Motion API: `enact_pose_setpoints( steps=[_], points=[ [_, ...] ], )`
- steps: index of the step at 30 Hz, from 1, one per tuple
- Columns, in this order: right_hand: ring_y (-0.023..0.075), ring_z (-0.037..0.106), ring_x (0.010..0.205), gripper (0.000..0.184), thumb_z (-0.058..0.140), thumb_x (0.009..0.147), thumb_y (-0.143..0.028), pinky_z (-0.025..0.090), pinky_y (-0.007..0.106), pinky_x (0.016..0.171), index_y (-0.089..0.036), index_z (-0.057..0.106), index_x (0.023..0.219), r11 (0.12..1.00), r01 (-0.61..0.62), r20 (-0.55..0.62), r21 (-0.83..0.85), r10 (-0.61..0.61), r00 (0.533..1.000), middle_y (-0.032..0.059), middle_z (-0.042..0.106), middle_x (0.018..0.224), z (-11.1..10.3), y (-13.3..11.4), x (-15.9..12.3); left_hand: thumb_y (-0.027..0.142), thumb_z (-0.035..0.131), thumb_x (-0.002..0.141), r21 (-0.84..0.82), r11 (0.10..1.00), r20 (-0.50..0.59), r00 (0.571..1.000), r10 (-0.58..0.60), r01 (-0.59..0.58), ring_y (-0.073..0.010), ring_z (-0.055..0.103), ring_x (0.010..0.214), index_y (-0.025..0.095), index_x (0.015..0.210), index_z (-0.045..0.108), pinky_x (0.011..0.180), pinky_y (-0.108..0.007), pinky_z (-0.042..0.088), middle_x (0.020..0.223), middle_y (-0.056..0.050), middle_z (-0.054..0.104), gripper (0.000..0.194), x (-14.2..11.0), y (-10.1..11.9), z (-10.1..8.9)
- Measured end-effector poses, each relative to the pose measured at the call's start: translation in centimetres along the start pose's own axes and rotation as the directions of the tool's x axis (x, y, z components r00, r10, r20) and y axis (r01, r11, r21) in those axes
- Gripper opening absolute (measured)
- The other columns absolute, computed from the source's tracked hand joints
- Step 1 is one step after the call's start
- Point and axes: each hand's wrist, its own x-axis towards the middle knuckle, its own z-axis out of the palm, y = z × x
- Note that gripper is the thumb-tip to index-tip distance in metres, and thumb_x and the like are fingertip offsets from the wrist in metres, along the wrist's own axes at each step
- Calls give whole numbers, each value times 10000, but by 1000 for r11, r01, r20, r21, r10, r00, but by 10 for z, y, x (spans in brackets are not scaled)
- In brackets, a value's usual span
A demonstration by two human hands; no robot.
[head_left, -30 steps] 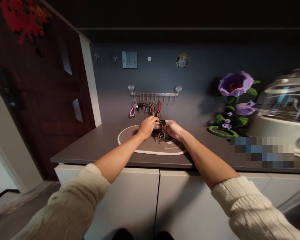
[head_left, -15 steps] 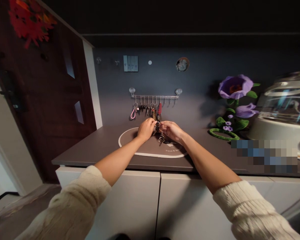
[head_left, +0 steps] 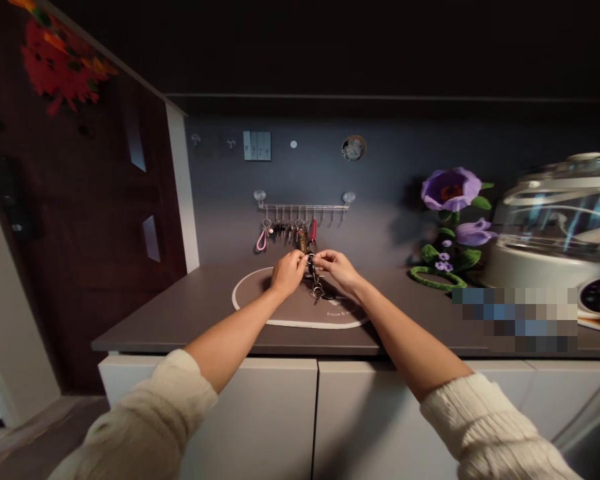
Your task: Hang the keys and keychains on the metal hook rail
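Note:
My left hand (head_left: 289, 272) and my right hand (head_left: 338, 267) meet above a brown mat with a white rim (head_left: 305, 325). Between their fingertips is a bunch of keys (head_left: 317, 291) on metal rings, pinched from both sides. The keys and a ring dangle below my fingers, over the mat. Just behind my hands, a hook rail (head_left: 305, 208) on the wall carries several keys, a pink loop (head_left: 262, 239) and a red key tag (head_left: 313, 231). My fingers hide part of the ring they grip.
On the right of the countertop (head_left: 165, 313) stand purple fabric flowers (head_left: 451, 190) with a green ring base and a white appliance with a clear cover (head_left: 550, 267). A dark cabinet (head_left: 360, 47) hangs overhead. A dark red door (head_left: 80, 253) is at left.
My view has tilted up and turned slightly right, so the scene sits lower in the picture. Both hands still pinch the keys, with the fingertips slightly shifted on the ring.

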Motion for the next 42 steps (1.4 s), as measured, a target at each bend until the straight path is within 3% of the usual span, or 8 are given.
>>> enact_pose_setpoints(
  steps=[6,14,26,31,35,42],
  points=[
    [71,429,593,303,659,618,-417,360,221,594,-156,541,719,990,106,-74,-97,-114,991,-33,515,659,-2,-6,1,346,413,856,-11,998,17,998,60,-59,-130,544,695,187,832,579,652,-239,386,756,-22,615,231,-2,3,-1],
    [78,431,582,346,666,591,-460,358,231,589,-157,545,704,978,141,-84,-155,-155,984,-29,516,636,-9,-16,12,331,391,863,-11,999,34,998,54,-53,-134,559,725,193,879,576,673,-241,398,800,-33,621,231,-3,5,-3],
    [65,446,574,360,709,528,-428,379,230,613,-147,549,687,984,158,-180,-88,-172,969,-34,518,608,-35,-46,46,296,373,871,6,999,37,998,45,-45,-158,581,775,202,879,565,685,-259,404,848,-45,639,214,-5,-1,5],
    [68,477,572,317,698,552,-389,379,209,559,-155,534,690,993,102,-234,-68,-115,966,-19,541,634,-44,-56,62,281,365,874,4,1000,52,998,29,-30,-153,579,788,200,875,560,695,-257,402,856,-46,638,211,-5,-2,7],
    [57,424,487,255,663,599,-355,325,188,458,-161,520,681,993,69,-289,-100,-95,953,-29,505,576,-48,-55,76,282,363,874,8,1000,71,997,13,-14,-154,577,783,200,877,561,692,-257,400,855,-47,636,214,-6,-3,10],
    [47,373,413,108,556,671,-252,318,178,414,-153,513,674,993,20,-426,-115,-68,902,-61,428,496,-47,-35,104,270,359,875,14,1000,102,995,1,-3,-152,570,788,193,865,561,709,-256,395,844,-43,634,216,-6,-6,16]
  ],
)
